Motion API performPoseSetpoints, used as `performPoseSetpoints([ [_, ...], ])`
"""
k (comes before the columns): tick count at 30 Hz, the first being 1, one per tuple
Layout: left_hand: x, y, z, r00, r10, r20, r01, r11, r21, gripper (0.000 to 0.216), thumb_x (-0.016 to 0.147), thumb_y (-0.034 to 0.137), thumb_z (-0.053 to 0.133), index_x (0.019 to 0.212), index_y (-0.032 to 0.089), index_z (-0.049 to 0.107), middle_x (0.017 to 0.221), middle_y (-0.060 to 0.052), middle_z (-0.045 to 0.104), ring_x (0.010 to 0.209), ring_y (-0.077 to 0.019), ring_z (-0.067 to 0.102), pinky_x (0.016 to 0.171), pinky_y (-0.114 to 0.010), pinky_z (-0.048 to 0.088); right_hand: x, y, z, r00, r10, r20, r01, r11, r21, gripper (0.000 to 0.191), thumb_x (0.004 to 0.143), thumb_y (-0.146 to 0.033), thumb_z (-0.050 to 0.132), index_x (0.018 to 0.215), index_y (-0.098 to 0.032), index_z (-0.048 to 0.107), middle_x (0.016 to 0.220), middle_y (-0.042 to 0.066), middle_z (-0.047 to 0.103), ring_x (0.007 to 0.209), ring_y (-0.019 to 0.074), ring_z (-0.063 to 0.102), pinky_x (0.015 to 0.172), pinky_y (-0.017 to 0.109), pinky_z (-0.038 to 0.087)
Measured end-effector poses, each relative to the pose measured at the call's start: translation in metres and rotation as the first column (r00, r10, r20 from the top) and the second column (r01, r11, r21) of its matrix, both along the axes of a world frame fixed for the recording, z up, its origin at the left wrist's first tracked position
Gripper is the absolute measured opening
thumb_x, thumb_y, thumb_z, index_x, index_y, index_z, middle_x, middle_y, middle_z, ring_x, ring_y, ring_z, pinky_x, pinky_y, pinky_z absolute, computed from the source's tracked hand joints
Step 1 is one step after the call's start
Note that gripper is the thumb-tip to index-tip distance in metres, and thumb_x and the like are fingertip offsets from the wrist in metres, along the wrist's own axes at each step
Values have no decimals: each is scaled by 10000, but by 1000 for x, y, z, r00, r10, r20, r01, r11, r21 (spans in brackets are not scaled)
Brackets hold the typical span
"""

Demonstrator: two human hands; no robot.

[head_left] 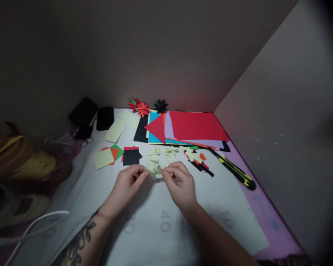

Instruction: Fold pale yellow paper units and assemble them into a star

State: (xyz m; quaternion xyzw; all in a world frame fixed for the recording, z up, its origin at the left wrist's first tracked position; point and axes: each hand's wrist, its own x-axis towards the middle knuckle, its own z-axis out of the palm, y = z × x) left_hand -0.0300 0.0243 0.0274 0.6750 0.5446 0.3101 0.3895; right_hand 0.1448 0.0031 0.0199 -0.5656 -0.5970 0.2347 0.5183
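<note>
A pale yellow folded paper piece (155,170) sits between the hands, mid-table: the left hand (130,180) pinches its left end between thumb and forefinger, and the right hand (181,183) closes thumb and fingertips at its right edge. The work looks partway along: loose pale yellow folded units (171,151) lie just beyond, apparently creased but not joined. To the left, the pale yellow square (103,159) and black square (131,156) are flat and unfolded. At the far edge, a black paper star (161,106) and an orange-red paper star (143,109) look finished. The white gridded sheet (211,203) reads "40" and "10", probably "30" too; no brand is legible on the yellow-and-black utility knife (234,170) at right
</note>
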Motion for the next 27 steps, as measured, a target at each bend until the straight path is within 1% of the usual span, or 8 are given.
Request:
performPoseSetpoints([
  [6,1,-1,2,1000,-7,8,7,1000,-22,215,863,343,530,762,181,628,755,-11,640,709,-156,571,612,-230,427,0,1,-2,1000,25,3,-25,1000,-15,156,806,-167,577,688,-216,666,758,32,603,743,169,596,593,264,464],
  [10,2,-1,2,1000,-19,7,20,999,-42,217,867,343,526,752,180,614,739,-4,621,691,-148,546,615,-231,414,-1,1,-4,998,52,31,-50,998,-41,152,806,-167,579,694,-219,668,767,32,611,766,175,601,638,278,474],
  [15,2,-1,1,1000,-22,20,24,998,-64,229,871,350,528,738,177,598,716,10,593,668,-136,522,606,-227,395,-4,0,-6,994,88,62,-83,993,-80,156,806,-173,581,683,-212,668,764,36,617,780,179,606,654,276,469],
  [22,5,0,3,999,11,42,-7,995,-102,265,851,364,552,679,164,577,643,23,553,620,-124,481,567,-220,359,-4,1,-10,994,99,47,-94,991,-95,144,800,-168,589,687,-204,671,762,28,613,780,173,603,671,268,456],
  [27,7,-1,5,998,36,54,-29,992,-123,284,842,381,559,663,161,563,625,28,530,611,-121,464,557,-220,343,-5,1,-13,992,111,55,-101,983,-150,118,803,-199,607,714,-214,682,795,27,619,789,170,594,660,261,444],
])
